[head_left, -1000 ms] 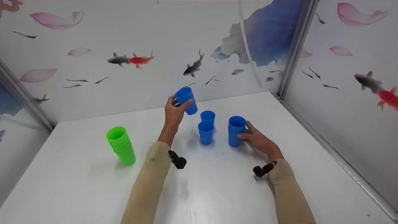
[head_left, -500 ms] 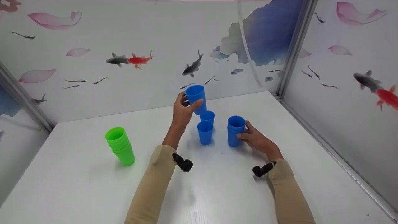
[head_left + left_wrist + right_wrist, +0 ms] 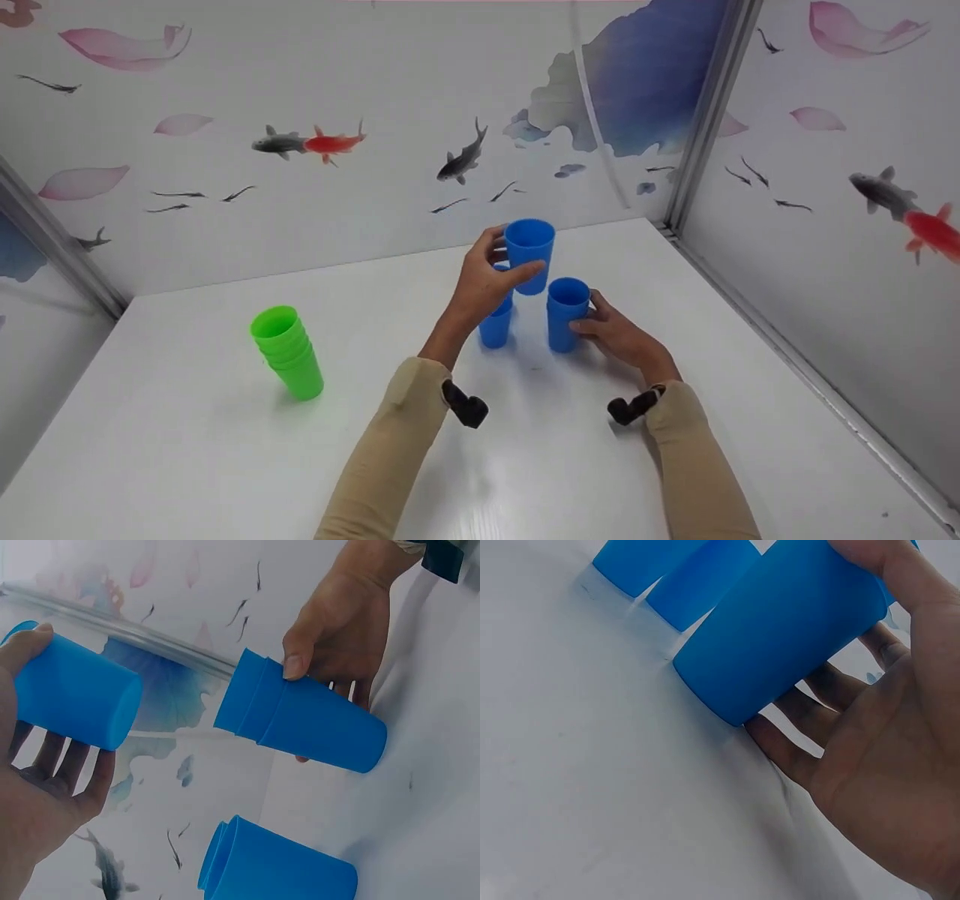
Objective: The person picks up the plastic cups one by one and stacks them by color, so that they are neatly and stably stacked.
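My left hand [image 3: 484, 281] grips a single blue cup [image 3: 530, 251] and holds it up off the table, mouth upward. To its right and lower, my right hand [image 3: 626, 337] curls round a stack of nested blue cups [image 3: 564, 326] that stands on the table. In the left wrist view the stack [image 3: 315, 720] shows more than one rim, and the lifted cup [image 3: 79, 690] is apart from it. Two more blue cups stand behind my left hand; the nearer cup [image 3: 495, 328] is partly covered, and the farther one is mostly hidden.
A stack of green cups [image 3: 292, 356] stands on the white table [image 3: 225, 450] at the left. Printed wall panels [image 3: 375, 90] with fish and petals enclose the table at the back and sides.
My left hand has carried the blue cup rightward, close to the stack, ending slightly lower than half a second ago. My right hand keeps its hold on the stack in place.
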{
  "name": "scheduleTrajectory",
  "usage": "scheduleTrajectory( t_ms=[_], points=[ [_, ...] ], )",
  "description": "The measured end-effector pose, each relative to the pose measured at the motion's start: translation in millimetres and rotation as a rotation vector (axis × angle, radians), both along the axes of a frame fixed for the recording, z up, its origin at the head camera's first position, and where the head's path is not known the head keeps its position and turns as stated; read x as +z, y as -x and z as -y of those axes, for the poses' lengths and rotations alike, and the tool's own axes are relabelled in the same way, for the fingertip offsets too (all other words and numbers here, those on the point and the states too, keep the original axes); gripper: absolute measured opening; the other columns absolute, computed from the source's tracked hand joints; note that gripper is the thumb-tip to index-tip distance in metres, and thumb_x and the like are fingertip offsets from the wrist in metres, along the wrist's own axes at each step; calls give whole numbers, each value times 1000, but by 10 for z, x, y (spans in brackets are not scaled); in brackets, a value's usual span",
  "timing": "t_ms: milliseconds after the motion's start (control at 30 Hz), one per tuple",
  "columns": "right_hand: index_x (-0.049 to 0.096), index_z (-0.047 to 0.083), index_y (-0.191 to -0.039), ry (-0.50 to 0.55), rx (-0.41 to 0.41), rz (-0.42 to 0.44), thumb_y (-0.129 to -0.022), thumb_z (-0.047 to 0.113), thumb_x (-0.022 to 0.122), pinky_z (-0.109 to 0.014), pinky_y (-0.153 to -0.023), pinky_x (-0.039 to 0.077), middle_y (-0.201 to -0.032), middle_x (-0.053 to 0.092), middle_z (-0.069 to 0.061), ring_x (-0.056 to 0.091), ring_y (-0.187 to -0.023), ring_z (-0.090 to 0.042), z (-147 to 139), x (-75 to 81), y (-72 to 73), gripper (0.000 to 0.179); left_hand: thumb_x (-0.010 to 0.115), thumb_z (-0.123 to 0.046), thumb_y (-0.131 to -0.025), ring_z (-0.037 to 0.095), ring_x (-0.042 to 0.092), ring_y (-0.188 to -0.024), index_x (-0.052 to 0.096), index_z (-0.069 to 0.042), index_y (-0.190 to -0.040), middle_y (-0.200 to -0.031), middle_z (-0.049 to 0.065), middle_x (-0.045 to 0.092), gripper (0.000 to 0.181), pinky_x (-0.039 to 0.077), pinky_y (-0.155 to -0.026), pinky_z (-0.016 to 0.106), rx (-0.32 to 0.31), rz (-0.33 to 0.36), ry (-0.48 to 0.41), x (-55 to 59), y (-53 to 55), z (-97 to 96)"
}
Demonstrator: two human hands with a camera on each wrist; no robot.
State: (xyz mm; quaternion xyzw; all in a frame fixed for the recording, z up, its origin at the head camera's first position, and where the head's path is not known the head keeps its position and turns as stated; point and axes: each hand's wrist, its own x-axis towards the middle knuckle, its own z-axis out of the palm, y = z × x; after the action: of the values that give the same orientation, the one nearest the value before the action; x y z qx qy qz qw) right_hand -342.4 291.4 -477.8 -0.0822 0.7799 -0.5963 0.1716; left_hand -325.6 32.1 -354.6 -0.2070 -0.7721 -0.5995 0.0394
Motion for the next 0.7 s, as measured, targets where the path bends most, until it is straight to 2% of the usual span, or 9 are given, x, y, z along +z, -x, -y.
scheduleTrajectory(
  t_ms=[233,567,700],
  points=[
    [-14,23,-160,2,-5,-5,-93,49,67,-60,-125,11,-171,-6,-10,-1,-157,-40,-4,4,7,109,76,-33,-89,31,55,-133,42,-11,-148,-147,13,52,72,51,-106,49,-45,-4,-14,-15,-15,-161],
    [-10,26,-161,-38,-17,-8,-89,57,67,-61,-124,12,-171,-1,-9,2,-157,-39,5,14,18,110,75,-38,-89,29,50,-138,40,-15,-150,-152,10,48,74,48,-109,51,-34,79,-1,-79,22,-337],
    [-11,25,-161,-37,-9,-7,-91,56,66,-61,-124,12,-171,-1,-10,2,-157,-40,2,20,10,109,75,-38,-89,29,50,-139,40,-15,-150,-152,10,48,74,48,-109,51,-35,91,-6,-99,24,-401]
  ],
)
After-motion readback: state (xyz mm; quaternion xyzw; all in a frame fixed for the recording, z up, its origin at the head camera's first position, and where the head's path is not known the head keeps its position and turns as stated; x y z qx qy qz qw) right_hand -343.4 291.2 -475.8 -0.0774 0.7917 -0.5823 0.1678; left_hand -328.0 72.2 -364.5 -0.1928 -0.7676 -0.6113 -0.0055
